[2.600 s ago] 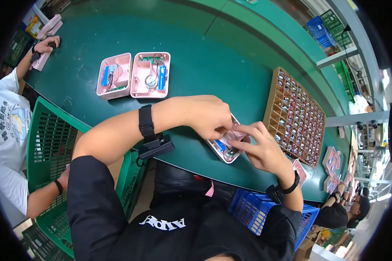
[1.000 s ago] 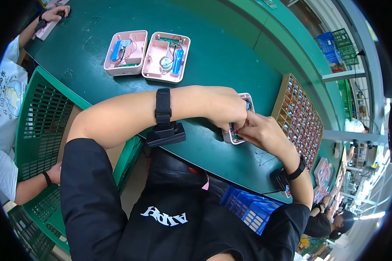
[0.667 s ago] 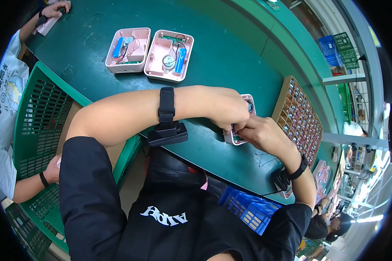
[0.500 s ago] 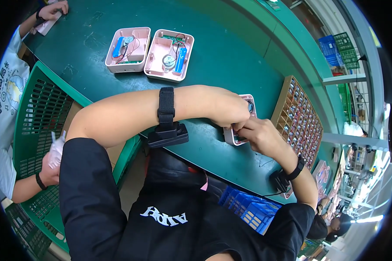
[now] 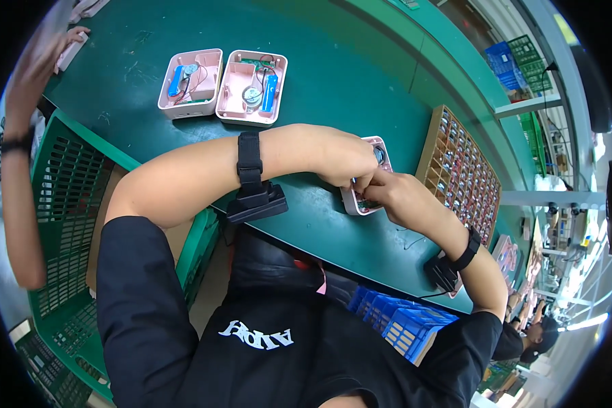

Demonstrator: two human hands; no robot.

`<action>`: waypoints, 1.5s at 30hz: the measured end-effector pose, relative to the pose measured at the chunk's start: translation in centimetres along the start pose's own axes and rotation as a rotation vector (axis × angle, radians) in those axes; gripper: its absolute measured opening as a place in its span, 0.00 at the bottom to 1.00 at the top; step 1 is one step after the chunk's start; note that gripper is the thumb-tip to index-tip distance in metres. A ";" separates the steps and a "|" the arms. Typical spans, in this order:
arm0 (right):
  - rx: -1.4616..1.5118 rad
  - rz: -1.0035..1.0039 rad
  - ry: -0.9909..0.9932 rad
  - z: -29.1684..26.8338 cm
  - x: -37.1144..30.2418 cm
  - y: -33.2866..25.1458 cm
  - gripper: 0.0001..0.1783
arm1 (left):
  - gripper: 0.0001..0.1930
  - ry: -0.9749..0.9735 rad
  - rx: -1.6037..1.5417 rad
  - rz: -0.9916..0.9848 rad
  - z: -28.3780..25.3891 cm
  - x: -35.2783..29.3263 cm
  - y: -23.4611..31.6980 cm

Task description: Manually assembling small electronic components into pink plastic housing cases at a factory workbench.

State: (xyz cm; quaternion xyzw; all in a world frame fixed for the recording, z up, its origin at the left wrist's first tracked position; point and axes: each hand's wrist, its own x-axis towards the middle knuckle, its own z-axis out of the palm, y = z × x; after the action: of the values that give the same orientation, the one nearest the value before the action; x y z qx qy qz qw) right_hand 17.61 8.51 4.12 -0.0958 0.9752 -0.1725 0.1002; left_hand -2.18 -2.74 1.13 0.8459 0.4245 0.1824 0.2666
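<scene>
In the head view, the left hand [image 5: 347, 158] and right hand [image 5: 409, 196] meet with bent fingers over the pink case [image 5: 349, 202], directly beneath them on the table [image 5: 306, 224]; they cover its middle, so whether they grip anything cannot be told. Two open boxes [image 5: 251, 112] sit beyond the left hand to its left, a divided tray [image 5: 428, 146] is just right of the right hand, and thin wires [image 5: 415, 243] lie on its near side.
</scene>
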 end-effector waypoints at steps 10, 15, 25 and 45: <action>-0.070 0.107 -0.066 0.6 0.1 -1.1 0.22 | 0.04 -0.010 0.030 -0.003 0.0 -0.3 0.3; -0.095 0.176 0.000 2.0 -0.3 -2.0 0.22 | 0.04 -0.005 0.031 -0.010 0.3 0.1 0.0; -0.140 0.213 0.076 2.3 -0.6 -1.3 0.21 | 0.10 -0.041 0.101 -0.032 -0.5 -0.1 0.2; -0.430 0.211 0.802 -4.5 4.8 2.1 0.09 | 0.09 0.089 0.452 -1.140 -11.1 -12.9 -9.9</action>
State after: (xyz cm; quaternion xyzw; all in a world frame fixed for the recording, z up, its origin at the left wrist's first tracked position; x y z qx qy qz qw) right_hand 11.66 10.86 6.76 0.0594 0.9549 0.0214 -0.2900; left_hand -21.65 -5.03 2.90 0.5129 0.8489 -0.0481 0.1184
